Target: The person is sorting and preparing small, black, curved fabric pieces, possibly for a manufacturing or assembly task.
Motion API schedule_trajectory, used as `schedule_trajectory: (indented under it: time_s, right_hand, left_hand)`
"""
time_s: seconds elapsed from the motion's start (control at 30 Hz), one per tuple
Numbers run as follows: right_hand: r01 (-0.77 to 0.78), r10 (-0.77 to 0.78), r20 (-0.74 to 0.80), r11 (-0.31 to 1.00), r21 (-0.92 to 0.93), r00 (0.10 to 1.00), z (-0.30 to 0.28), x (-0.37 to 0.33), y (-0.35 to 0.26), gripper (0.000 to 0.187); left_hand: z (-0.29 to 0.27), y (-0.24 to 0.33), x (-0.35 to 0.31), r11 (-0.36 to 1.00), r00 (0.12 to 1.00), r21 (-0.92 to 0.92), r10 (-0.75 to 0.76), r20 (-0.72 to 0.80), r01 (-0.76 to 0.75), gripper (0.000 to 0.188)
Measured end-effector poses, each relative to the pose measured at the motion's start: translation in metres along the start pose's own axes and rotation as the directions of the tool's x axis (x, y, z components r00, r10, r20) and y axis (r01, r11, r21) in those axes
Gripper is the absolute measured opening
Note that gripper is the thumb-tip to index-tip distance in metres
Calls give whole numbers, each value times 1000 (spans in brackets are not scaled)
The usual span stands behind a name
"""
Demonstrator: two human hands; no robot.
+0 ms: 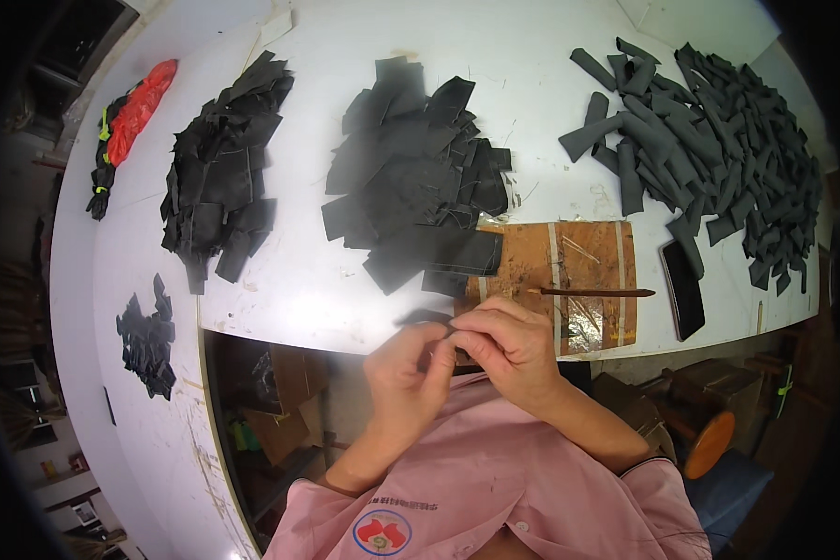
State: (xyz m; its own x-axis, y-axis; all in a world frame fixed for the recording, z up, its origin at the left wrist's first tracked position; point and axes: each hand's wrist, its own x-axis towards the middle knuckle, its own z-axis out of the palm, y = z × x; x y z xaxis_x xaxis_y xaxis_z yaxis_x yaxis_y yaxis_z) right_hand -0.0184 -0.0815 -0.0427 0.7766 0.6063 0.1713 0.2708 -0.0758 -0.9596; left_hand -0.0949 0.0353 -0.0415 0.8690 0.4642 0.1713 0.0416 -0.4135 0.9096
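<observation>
Close to the table's front edge, my left hand (407, 375) and my right hand (511, 347) meet, thumbs and fingertips pinched together. A small dark fabric piece (424, 317) pokes out above my left fingers; most of it is hidden by both hands. Just beyond them lies a brown, taped cardboard sheet (593, 252), with a thin brown pointed stick (597, 293) across it. A pile of flat black fabric pieces (406, 177) overlaps the cardboard's left corner.
Rolled dark fabric tubes (719, 149) are heaped at the far right, beside a black phone (683, 291). Another black fabric pile (222, 168) and a smaller one (147, 338) lie left. A red plastic bag (143, 110) rests at far left. A wooden stool (709, 444) stands below the table.
</observation>
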Motion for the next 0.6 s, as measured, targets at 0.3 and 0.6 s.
schedule_trajectory:
  time_s: [0.3, 0.6]
  right_hand:
    - [70, -96, -95, 967, -246, 991, 11, 6, 22, 12]
    - [-607, 424, 484, 228, 761, 765, 4, -3, 26, 14]
  left_hand:
    - [-1, -4, 15, 473, 802, -718, -563, 201, 511, 17]
    - [17, -14, 8, 896, 957, -385, -275, -88, 222, 22]
